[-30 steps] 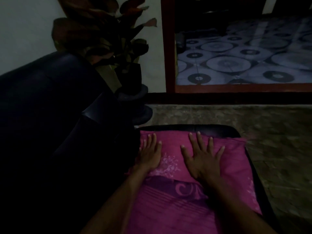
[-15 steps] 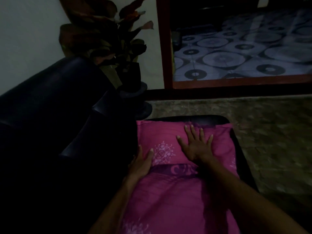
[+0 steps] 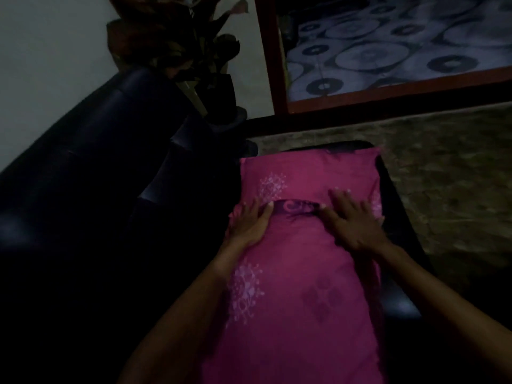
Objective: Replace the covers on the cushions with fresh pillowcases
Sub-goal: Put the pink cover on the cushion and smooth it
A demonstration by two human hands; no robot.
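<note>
A long cushion in a pink pillowcase (image 3: 302, 278) with pale floral prints lies lengthwise on a dark seat (image 3: 399, 297). A darker purple band (image 3: 297, 209) crosses it where the fabric folds. My left hand (image 3: 250, 224) lies flat on the cushion's left edge, fingertips at the band. My right hand (image 3: 353, 220) presses flat on the right side, fingers spread past the band. Neither hand grips the fabric.
A dark sofa (image 3: 91, 167) fills the left. A potted plant (image 3: 191, 51) stands behind its arm by the wall. A mottled carpet (image 3: 448, 176) lies to the right, and beyond a red frame (image 3: 273, 56) is a floor patterned with circles.
Both hands have slid back along the cushion toward me, from near its far end to the purple band. More of the cushion's far end now shows.
</note>
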